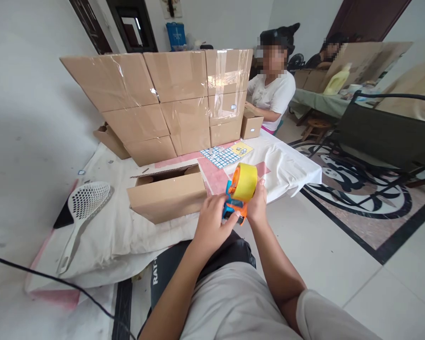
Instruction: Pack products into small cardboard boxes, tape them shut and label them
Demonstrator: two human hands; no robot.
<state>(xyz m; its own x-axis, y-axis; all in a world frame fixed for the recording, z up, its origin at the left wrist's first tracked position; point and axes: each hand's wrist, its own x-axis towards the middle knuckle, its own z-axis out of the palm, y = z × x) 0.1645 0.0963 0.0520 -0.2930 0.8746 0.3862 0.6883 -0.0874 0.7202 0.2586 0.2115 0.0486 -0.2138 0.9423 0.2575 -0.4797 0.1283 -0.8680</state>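
Between my two hands, over the table's front edge, is a tape dispenser (245, 183) with a blue and orange frame and a thick yellow roll. My left hand (214, 219) grips its blue lower part, thumb across the front. Behind the roll, my right hand (258, 200) is closed on the orange side; some of its fingers are hidden. Left of my hands, an open cardboard box (168, 196) stands on the cloth, its long side facing me.
Taped cardboard boxes (184, 108) form a wall across the table's back. A white slotted scoop (87, 200) lies at left. A sticker sheet (226, 155) is on the cloth. A co-worker (278, 92) sits beyond, near a small box (251, 125). A dark chair (382, 132) stands right.
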